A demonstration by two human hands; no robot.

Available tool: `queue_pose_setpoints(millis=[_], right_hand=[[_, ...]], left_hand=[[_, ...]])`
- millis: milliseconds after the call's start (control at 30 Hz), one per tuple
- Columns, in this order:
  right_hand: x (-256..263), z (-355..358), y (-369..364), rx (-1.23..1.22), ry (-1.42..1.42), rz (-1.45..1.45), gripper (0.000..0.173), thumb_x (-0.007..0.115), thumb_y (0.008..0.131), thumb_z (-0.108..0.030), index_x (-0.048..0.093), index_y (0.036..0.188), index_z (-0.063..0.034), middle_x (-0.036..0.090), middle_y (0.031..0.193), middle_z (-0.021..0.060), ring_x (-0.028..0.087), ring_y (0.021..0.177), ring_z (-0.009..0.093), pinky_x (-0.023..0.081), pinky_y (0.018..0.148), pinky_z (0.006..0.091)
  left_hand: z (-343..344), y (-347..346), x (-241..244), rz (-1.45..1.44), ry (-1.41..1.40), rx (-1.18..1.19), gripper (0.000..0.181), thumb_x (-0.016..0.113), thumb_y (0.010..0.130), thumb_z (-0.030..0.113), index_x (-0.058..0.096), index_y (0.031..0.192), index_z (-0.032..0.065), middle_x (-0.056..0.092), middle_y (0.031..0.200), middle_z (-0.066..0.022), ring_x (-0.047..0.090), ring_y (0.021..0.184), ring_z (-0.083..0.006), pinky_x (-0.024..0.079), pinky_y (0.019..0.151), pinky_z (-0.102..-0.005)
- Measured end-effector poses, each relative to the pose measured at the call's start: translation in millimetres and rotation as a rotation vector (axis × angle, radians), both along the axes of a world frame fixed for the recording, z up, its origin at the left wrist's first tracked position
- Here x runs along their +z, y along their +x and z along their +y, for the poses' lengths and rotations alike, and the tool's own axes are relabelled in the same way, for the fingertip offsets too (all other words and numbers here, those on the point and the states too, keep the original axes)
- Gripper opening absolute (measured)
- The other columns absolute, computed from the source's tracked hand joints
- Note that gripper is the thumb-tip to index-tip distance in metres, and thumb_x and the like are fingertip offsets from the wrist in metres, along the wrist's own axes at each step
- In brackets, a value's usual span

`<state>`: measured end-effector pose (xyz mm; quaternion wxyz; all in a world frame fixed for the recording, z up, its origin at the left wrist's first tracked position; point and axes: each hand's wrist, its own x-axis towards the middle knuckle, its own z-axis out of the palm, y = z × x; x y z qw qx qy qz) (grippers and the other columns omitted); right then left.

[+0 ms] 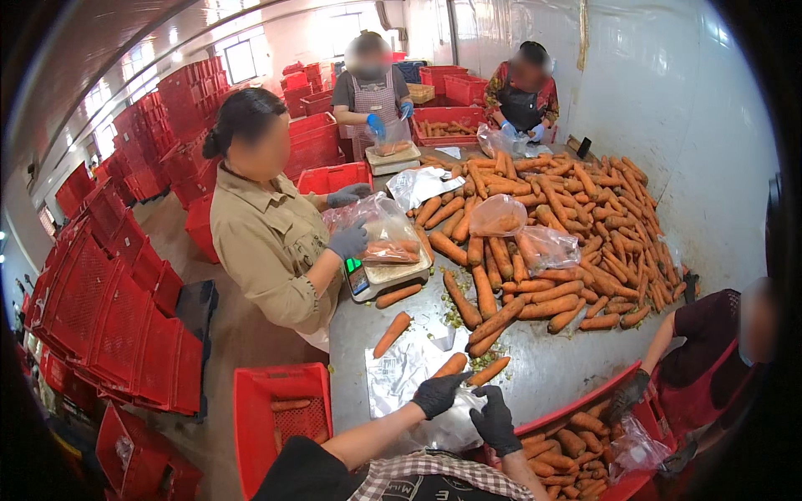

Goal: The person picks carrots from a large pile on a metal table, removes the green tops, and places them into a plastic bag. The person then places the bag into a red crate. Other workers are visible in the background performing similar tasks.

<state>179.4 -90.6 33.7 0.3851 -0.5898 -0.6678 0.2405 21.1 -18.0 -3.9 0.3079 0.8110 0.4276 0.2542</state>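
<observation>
At the near edge of the metal table, my left hand (440, 394) and my right hand (498, 421) wear dark gloves. Between them hangs a clear plastic bag (446, 429), gripped near its upper edge; the exact finger contact is partly hidden. One carrot (452, 364) lies just beyond my left hand, partly covered by it. Another carrot (489, 372) rests beyond the gap between my hands. Flat printed plastic bags (391, 379) lie on the table to the left of my left hand.
A large carrot heap (564, 232) covers the table's far right. Red crates stand at my left (241, 407) and right (658, 407), the right one full of carrots. At left a co-worker (269, 219) handles a bag on a scale (391, 275). Other people stand around the table.
</observation>
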Motion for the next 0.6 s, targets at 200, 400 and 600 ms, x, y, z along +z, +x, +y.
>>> queue_pose_setpoints(millis=[200,400,600], right_hand=[[-12.7,-6.5,72.8,-0.044,0.044,-0.449,0.025,0.052,0.064,0.001,0.065,0.076,-0.0169,0.059,0.094,0.0022,0.056,0.082,0.023,0.046,0.066,0.0345],[-25.3,-7.9,110.9,-0.287,0.08,-0.589,0.021,0.051,0.062,0.002,0.065,0.073,-0.0101,0.058,0.087,0.0101,0.054,0.08,0.028,0.044,0.071,0.0369],[-31.6,-27.7,89.6,-0.172,0.081,-0.51,0.028,0.048,0.061,0.003,0.062,0.082,-0.0069,0.059,0.091,0.0166,0.052,0.094,0.033,0.041,0.083,0.0383]], left_hand=[[-6.8,-32.0,61.3,0.424,-0.173,-0.237,0.058,0.039,0.077,0.004,0.036,0.13,0.0285,0.059,0.091,-0.0148,0.06,0.07,-0.0278,0.047,0.06,-0.0361],[-1.6,-52.2,47.4,0.235,-0.815,-0.56,0.052,0.045,0.084,0.018,0.032,0.134,0.018,0.055,0.111,-0.0083,0.053,0.072,-0.0148,0.044,0.067,-0.0278],[61.0,-76.7,-77.1,-0.211,-0.67,0.234,0.039,0.05,0.081,0.04,0.062,0.093,0.0048,0.061,0.082,-0.0103,0.056,0.074,-0.0207,0.044,0.07,-0.0347]])
